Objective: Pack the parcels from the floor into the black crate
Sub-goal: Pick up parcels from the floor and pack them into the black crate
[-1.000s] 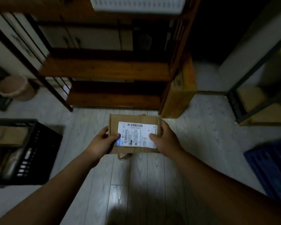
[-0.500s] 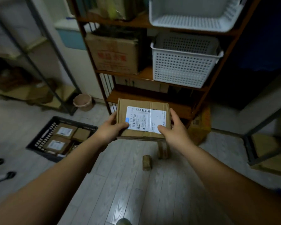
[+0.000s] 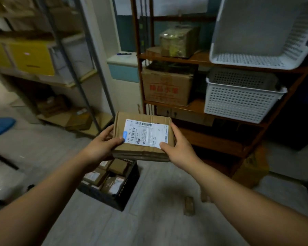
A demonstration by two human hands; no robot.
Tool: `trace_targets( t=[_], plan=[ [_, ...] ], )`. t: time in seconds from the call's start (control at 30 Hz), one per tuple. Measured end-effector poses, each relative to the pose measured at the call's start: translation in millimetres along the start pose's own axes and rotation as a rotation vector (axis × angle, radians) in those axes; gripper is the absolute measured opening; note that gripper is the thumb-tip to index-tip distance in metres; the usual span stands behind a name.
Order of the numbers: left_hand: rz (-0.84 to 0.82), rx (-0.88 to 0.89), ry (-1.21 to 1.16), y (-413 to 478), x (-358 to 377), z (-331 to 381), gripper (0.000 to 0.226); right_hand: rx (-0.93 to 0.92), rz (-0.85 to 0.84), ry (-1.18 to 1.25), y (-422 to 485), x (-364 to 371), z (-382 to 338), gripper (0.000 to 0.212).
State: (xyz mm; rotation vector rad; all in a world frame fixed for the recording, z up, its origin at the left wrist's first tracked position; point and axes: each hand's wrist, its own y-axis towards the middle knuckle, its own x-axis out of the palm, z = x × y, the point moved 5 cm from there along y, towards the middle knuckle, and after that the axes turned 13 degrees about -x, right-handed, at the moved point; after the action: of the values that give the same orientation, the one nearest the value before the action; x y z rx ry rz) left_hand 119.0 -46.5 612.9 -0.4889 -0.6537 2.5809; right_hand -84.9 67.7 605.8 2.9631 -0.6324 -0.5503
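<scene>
Head view: both hands, left (image 3: 103, 144) and right (image 3: 178, 148), grip cardboard parcel (image 3: 142, 137) at side edges, thumbs on top, above black crate (image 3: 112, 183). Crate near full; lower flat onto stacked parcels, release last.

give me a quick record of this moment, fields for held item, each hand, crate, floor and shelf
held item: cardboard parcel, white shipping label facing up, off the floor
left hand: left hand grips the parcel's left edge, thumb on top
right hand: right hand grips its right edge, thumb on the label
crate: black crate on the floor, holding several labelled parcels
floor: small brown parcel lies right of the crate
shelf: wooden shelf with white baskets and a printed carton
</scene>
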Motion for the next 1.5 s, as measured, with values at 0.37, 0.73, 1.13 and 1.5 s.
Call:
trace_targets(
  t=[0.37,0.73,1.13,1.5],
  plan=[
    [0.040,-0.116,-0.067,54.7,-186.8,-59.1,0.059,0.043,-0.037,-0.108,52.8,192.8,-49.5,0.067],
    [0.053,-0.127,-0.039,142.8,-260.9,-36.3,0.071,0.072,-0.055,-0.105,158.4,277.9,-39.7,0.068],
    [-0.070,-0.109,0.135,263.3,-293.5,15.9,0.078,0.116,0.048,-0.133,253.6,304.7,-22.2,0.061],
    [-0.400,-0.075,0.293,366.5,-327.3,-4.4,0.076,0.284,0.286,-0.147,254.3,382.9,7.6,0.066]
  ],
)
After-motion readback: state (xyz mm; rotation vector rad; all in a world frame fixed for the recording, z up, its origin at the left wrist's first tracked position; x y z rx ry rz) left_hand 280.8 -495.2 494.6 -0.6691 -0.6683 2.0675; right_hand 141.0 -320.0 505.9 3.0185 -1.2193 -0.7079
